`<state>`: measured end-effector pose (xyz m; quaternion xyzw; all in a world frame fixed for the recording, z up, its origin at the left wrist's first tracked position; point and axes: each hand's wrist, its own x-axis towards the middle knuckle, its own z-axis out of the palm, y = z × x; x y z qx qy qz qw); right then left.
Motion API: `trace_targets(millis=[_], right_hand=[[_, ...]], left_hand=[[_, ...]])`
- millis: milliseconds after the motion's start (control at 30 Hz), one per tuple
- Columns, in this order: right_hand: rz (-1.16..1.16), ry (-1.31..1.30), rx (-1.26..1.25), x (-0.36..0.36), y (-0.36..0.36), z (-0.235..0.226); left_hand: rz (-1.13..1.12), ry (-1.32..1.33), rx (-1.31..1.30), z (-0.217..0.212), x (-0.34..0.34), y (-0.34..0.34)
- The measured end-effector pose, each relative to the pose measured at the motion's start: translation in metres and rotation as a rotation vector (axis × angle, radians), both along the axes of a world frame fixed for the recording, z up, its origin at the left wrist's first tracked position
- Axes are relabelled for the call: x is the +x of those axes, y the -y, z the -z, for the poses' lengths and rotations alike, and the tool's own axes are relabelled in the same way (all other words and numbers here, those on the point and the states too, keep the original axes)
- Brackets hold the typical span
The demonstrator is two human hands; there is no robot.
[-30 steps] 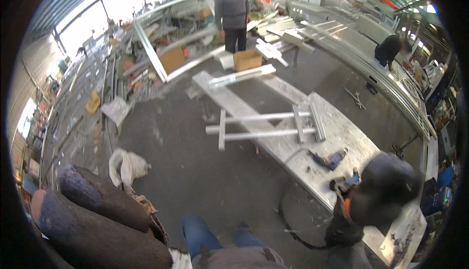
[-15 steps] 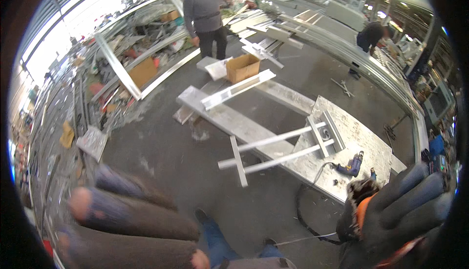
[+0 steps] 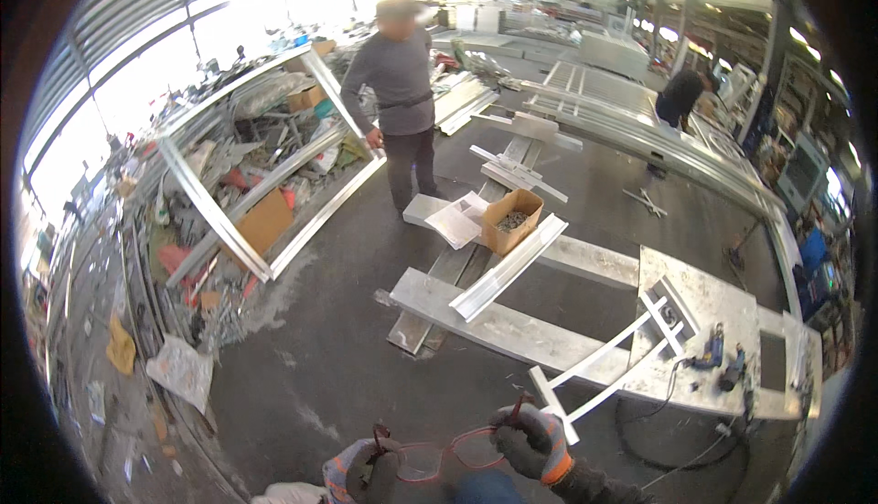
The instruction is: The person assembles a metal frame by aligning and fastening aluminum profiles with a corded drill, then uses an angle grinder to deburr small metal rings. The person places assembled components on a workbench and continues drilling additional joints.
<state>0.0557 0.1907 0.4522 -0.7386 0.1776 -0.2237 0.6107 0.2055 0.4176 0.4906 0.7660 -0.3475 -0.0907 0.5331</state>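
Low in front of me, a pair of red-framed glasses [image 3: 448,455] is held between my two gloved hands. My left hand [image 3: 358,469], in a dark glove with grey and orange at the cuff, is closed on one temple arm. My right hand [image 3: 532,442], gloved alike with an orange edge, grips the other temple arm near its hinge. Both lenses face up between the hands. Just beyond my right hand lies a white metal frame [image 3: 604,347] of thin bars, one end resting on a workboard [image 3: 651,371].
A blue power drill [image 3: 710,348] and a second dark tool [image 3: 733,371] sit on the board, with a black cable [image 3: 631,445] below. An open cardboard box [image 3: 502,232] of small parts stands farther off. One person [image 3: 395,106] stands ahead; another [image 3: 679,101] bends at the right. Scrap piles up leftward.
My hands, earlier large and blurred at both lower sides, are now lower and closer together, with the glasses between them. The view has tilted upward, showing more of the hall.
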Motion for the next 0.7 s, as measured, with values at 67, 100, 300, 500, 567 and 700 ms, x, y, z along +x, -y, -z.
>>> trace_targets(millis=[67,100,300,500,567,700], right_hand=[[0.031,-0.005,0.076,0.027,-0.013,0.018],[0.042,-0.028,0.089,0.040,-0.016,0.026],[0.195,0.039,-0.002,0.165,-0.028,0.069],[0.154,-0.020,-0.080,0.323,0.023,0.046],[0.201,0.117,-0.272,0.369,0.036,0.023],[0.157,0.466,-0.264,0.466,0.057,-0.016]], left_hand=[[-0.044,-0.186,0.079,0.016,0.029,0.001],[-0.070,-0.277,0.115,0.025,0.046,0.002],[0.004,-0.253,0.098,0.060,0.177,0.011],[-0.050,-0.114,0.005,0.018,0.333,0.056],[-0.099,-0.092,0.008,-0.011,0.375,0.064],[0.083,0.022,-0.114,-0.052,0.479,0.077]])
